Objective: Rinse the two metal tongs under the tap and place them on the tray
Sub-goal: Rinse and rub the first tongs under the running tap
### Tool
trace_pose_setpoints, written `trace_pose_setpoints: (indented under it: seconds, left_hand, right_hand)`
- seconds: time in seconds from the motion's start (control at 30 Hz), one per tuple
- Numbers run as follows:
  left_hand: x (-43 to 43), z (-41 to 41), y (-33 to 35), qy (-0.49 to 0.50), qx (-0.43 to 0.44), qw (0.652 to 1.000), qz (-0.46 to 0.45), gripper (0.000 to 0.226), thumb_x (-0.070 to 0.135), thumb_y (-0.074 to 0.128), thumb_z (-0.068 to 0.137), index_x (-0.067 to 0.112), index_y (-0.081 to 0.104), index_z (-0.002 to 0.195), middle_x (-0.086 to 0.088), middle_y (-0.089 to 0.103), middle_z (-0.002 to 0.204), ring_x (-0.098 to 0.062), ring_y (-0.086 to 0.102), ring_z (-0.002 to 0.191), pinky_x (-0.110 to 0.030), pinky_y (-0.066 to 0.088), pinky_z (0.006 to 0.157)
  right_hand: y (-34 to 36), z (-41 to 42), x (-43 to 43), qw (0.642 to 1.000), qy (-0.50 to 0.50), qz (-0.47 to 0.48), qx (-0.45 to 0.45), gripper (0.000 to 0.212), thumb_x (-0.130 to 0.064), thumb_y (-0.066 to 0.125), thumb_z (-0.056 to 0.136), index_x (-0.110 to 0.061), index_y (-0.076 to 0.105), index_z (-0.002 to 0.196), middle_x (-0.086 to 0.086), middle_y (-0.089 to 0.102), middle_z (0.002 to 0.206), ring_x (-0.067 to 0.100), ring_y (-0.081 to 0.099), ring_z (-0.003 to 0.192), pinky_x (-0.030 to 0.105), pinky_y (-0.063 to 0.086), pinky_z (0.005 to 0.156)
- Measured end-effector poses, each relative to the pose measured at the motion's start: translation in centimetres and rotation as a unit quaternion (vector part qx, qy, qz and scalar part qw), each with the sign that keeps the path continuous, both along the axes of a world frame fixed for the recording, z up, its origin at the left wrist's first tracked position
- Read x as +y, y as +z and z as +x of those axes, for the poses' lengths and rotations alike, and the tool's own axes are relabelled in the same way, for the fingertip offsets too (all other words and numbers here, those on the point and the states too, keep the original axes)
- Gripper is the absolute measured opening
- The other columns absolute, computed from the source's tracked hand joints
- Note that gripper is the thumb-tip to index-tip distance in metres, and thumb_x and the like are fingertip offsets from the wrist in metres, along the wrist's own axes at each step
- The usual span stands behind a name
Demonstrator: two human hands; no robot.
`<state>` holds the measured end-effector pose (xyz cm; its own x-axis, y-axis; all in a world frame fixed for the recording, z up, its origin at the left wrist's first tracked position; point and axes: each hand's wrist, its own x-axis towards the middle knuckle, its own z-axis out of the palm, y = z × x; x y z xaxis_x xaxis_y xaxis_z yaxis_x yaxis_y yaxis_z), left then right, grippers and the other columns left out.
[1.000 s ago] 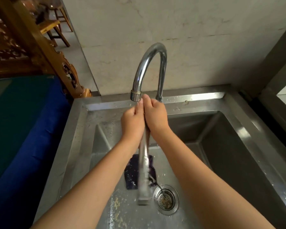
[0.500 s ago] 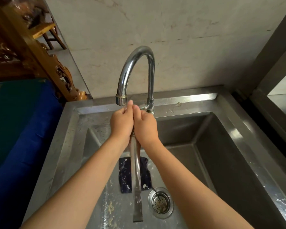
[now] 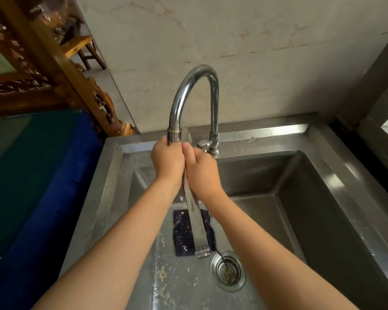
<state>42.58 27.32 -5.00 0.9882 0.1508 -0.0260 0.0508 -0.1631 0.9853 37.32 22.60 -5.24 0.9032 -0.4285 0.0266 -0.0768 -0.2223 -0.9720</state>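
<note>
Head view: a pair of metal tongs point(image 3: 194, 218) is held upright between both hands, directly below the spout of the tap point(image 3: 189, 104). The left hand point(image 3: 168, 162) is curled around the upper end of the tongs from the left, its fingers closed together and its topmost knuckles touching the spout's end collar. The right hand point(image 3: 202, 170) is pressed against the tongs from the right, fingers folded and kept together, thumb raised beside the left hand. The two hands are in contact with each other at the top. The tongs' upper end is hidden by the hands; the lower end is seen hanging over the sink point(image 3: 278, 198), arms closed against each other, its tip just left of the drain point(image 3: 227, 270). Behind the tip, a dark blue cloth point(image 3: 182, 233) lies flat on the sink floor. Pale food scraps and wet streaks are seen on the floor near the drain. Whether water is running cannot be told, since the outlet is covered by the hands. Only one pair of tongs can be made out, and no tray is in view.
</note>
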Motion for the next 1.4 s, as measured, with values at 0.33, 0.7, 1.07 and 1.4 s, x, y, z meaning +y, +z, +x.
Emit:
trace_pose_setpoints:
  seconds: [0.33, 0.7, 1.07, 1.4]
  left_hand:
    - [0.4, 1.0, -0.6, 0.039, 0.003, 0.999, 0.002, 0.041, 0.021, 0.043, 0.096, 0.018, 0.044, 0.056, 0.002, 0.04, 0.051, -0.011, 0.036, 0.047, -0.026, 0.029, 0.045]
    - [0.4, -3.3, -0.4, -0.072, 0.176, 0.945, -0.267, 0.02, 0.016, 0.041, 0.098, 0.004, 0.056, 0.093, -0.006, 0.07, 0.06, -0.015, 0.067, 0.051, -0.026, 0.055, 0.049]
    - [2.1, -2.0, 1.4, -0.098, 0.187, 0.942, -0.261, 0.007, 0.003, 0.06, 0.085, -0.004, 0.061, 0.083, -0.008, 0.071, 0.061, -0.015, 0.067, 0.056, -0.022, 0.056, 0.057]
    - [3.2, -0.7, 1.7, -0.158, 0.227, 0.896, -0.346, 0.021, 0.021, 0.049, 0.095, 0.004, 0.061, 0.09, -0.006, 0.071, 0.066, -0.011, 0.063, 0.053, -0.02, 0.05, 0.049]
  right_hand:
    - [-2.8, -7.5, 2.4, 0.974, 0.032, -0.212, 0.066, 0.041, -0.04, 0.042, 0.095, -0.022, 0.026, 0.062, -0.006, 0.038, 0.065, 0.015, 0.036, 0.061, 0.03, 0.026, 0.052]
    - [-5.2, -8.1, 2.1, 0.997, -0.022, 0.064, 0.033, 0.037, -0.025, 0.043, 0.097, -0.015, 0.043, 0.061, -0.009, 0.044, 0.044, 0.006, 0.039, 0.042, 0.023, 0.035, 0.049]
    - [-5.2, -8.3, 2.9, 1.0, -0.004, 0.02, 0.01, 0.043, -0.031, 0.037, 0.098, -0.024, 0.04, 0.056, -0.008, 0.042, 0.048, 0.004, 0.041, 0.043, 0.016, 0.032, 0.047]
    - [-6.9, -11.2, 3.3, 1.0, -0.008, 0.021, 0.016, 0.041, -0.031, 0.04, 0.096, -0.024, 0.042, 0.057, -0.008, 0.042, 0.047, 0.005, 0.04, 0.045, 0.016, 0.032, 0.049]
